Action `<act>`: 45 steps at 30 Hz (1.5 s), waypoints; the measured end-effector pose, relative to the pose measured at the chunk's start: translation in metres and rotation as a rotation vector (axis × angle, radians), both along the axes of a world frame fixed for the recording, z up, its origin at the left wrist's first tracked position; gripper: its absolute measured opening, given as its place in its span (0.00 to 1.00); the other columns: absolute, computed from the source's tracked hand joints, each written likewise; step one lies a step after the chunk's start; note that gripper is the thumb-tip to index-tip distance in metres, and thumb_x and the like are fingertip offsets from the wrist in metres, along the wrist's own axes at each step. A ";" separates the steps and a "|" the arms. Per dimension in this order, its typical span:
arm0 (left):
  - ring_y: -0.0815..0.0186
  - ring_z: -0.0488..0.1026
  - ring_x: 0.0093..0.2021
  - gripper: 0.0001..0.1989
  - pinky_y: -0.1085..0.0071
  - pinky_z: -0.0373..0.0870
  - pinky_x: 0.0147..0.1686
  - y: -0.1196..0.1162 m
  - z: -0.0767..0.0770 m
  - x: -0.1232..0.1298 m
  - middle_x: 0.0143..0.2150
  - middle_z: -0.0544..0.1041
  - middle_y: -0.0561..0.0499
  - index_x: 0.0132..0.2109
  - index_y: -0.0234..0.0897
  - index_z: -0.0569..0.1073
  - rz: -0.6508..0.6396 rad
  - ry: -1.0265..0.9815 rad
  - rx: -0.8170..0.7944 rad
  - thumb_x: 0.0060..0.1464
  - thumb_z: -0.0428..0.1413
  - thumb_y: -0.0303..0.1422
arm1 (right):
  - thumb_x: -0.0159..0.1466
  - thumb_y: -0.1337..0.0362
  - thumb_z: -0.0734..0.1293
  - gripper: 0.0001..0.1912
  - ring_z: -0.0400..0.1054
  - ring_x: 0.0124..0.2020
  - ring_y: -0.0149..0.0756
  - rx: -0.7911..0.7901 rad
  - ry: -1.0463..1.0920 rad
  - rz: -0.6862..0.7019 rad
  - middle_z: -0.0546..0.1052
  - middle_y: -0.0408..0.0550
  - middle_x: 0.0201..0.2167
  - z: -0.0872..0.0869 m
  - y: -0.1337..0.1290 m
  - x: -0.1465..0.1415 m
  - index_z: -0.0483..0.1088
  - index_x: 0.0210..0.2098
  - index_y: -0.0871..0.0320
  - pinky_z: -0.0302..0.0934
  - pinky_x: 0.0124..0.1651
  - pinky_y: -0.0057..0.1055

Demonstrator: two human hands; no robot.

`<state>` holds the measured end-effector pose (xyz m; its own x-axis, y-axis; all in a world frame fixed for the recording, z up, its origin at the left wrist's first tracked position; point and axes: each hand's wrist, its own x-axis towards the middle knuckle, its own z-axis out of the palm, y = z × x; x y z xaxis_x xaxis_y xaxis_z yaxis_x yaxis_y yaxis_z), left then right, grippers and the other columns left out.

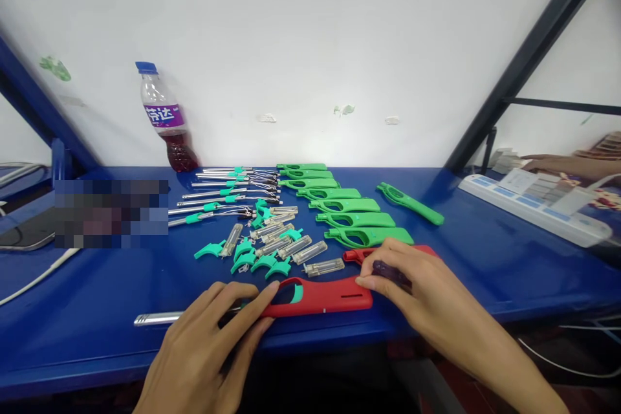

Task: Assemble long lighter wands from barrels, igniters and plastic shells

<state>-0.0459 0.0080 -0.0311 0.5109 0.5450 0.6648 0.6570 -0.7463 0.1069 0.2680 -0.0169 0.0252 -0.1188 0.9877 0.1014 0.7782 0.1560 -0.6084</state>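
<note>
The red lighter (334, 299) at six o'clock is smooth plastic with a soft sheen; the rod (158, 319) towards eight is shiny metal. The surface (485, 265) looks smooth and semi-gloss. The bottle (182, 154) at ten is clear, glossy plastic, the power strip (536, 210) at three smooth plastic, the wall (310, 26) at twelve matt.

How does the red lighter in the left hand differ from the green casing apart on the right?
The red lighter has a teal trigger in its opening; the green casing shows none. The red lighter lies crosswise at the front of the blue table; the green casing slants, farther back. The left hand grips the red lighter; nothing touches the green casing. Both have looped openings.
</note>
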 end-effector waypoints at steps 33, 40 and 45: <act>0.64 0.75 0.45 0.22 0.66 0.75 0.45 -0.001 0.001 0.000 0.49 0.78 0.49 0.67 0.44 0.71 -0.029 -0.004 -0.021 0.72 0.52 0.23 | 0.79 0.59 0.64 0.12 0.69 0.39 0.35 0.317 -0.273 0.393 0.77 0.45 0.38 0.051 0.072 -0.086 0.76 0.42 0.56 0.56 0.40 0.31; 0.62 0.76 0.47 0.22 0.64 0.77 0.46 -0.003 -0.001 0.001 0.49 0.78 0.48 0.67 0.43 0.71 0.000 -0.007 -0.006 0.71 0.51 0.22 | 0.78 0.58 0.63 0.15 0.68 0.35 0.38 0.365 -0.437 0.419 0.79 0.52 0.38 0.055 0.107 -0.122 0.75 0.40 0.60 0.47 0.34 0.34; 0.60 0.76 0.48 0.21 0.63 0.78 0.45 -0.003 -0.002 0.002 0.49 0.79 0.48 0.67 0.43 0.71 0.016 -0.004 -0.006 0.72 0.51 0.24 | 0.77 0.53 0.65 0.18 0.70 0.35 0.40 0.349 -0.473 0.407 0.80 0.54 0.36 0.045 0.136 -0.133 0.77 0.38 0.59 0.51 0.35 0.35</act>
<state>-0.0436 0.0049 -0.0334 0.4995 0.5571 0.6635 0.6680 -0.7353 0.1145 0.1352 0.1191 0.0704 -0.5808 0.7747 0.2500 0.7847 0.6145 -0.0813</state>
